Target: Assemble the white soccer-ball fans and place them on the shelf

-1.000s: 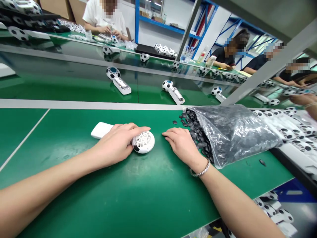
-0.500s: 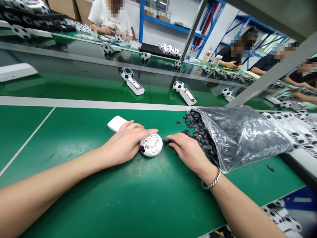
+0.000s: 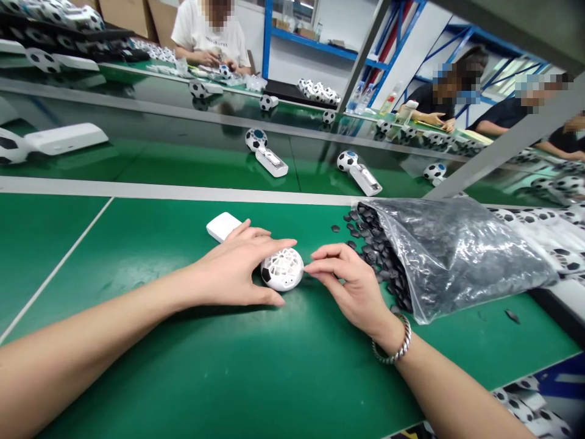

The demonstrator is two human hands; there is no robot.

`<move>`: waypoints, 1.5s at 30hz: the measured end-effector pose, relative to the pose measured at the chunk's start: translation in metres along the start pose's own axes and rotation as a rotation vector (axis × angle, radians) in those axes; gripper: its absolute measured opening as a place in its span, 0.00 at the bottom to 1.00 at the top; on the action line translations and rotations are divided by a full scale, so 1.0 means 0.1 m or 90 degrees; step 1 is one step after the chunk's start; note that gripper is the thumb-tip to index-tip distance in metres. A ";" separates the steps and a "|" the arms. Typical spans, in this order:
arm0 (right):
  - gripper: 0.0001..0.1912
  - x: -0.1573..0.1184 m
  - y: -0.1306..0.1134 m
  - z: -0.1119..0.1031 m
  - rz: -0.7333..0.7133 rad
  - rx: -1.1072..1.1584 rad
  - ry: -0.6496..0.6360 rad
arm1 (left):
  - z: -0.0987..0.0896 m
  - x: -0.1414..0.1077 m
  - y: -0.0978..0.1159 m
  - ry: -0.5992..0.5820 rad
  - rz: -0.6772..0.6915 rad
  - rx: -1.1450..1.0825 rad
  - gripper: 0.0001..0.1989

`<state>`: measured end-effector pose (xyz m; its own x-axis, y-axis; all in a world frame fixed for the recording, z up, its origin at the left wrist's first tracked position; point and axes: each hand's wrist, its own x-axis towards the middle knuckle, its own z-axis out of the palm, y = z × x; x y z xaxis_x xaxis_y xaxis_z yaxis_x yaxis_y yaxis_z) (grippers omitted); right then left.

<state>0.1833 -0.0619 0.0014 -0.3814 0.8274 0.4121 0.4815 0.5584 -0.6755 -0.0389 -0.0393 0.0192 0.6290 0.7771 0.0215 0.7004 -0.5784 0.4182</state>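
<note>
A white football-shaped handheld fan (image 3: 282, 269) lies on the green bench, its round openwork head facing up with one black patch on its side. The end of its white handle (image 3: 223, 227) sticks out beyond my left hand (image 3: 237, 265). That hand rests over the fan and grips it, fingers along the far side and thumb near the head's close edge. My right hand (image 3: 350, 283) is at the head's right rim, thumb and index finger pinched together; whatever is between the fingertips is hidden. Small black pentagon pieces (image 3: 386, 262) spill from a clear plastic bag (image 3: 466, 256) beside it.
Behind a pale ledge (image 3: 173, 190), a green belt carries several football fans (image 3: 272, 161). A grey slanted post (image 3: 493, 146) stands at the right. More football parts (image 3: 567, 259) lie beyond the bag. Several co-workers (image 3: 208, 36) sit across the line.
My right hand has moved from the loose black pieces to the fan head's rim, fingertips pinched. My left thumb has come into view by the head. Fans on the belt have shifted right.
</note>
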 end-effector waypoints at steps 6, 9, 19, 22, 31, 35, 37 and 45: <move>0.06 -0.01 -0.09 0.03 0.026 0.056 -0.017 | 0.04 0.01 0.10 0.038 -0.041 -0.008 0.39; 0.05 -0.02 -0.13 0.06 0.003 0.062 -0.031 | 0.04 0.00 0.10 0.040 -0.041 -0.009 0.37; 0.06 -0.04 -0.19 0.14 -0.045 0.044 -0.029 | 0.18 -0.02 0.14 0.079 0.019 -0.038 0.34; 0.05 -0.05 -0.19 0.13 -0.029 0.046 -0.041 | 0.18 -0.03 0.14 0.080 0.021 -0.048 0.34; 0.22 -0.04 -0.19 0.11 0.078 0.081 -0.061 | 0.12 -0.04 0.20 0.057 -0.019 -0.069 0.31; 0.30 -0.06 -0.15 0.13 0.133 0.139 -0.126 | 0.12 -0.04 0.22 0.062 -0.011 -0.068 0.30; 0.30 -0.07 -0.15 0.15 0.134 0.158 -0.127 | 0.11 -0.04 0.23 0.064 -0.005 -0.073 0.28; 0.23 -0.01 -0.07 0.06 0.119 0.085 -0.091 | 0.12 -0.04 0.20 0.061 0.030 -0.087 0.33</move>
<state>0.1755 -0.0665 0.0019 -0.4080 0.8932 0.1889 0.4488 0.3764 -0.8105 -0.0234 -0.0574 0.0166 0.6203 0.7741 0.1267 0.6149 -0.5802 0.5342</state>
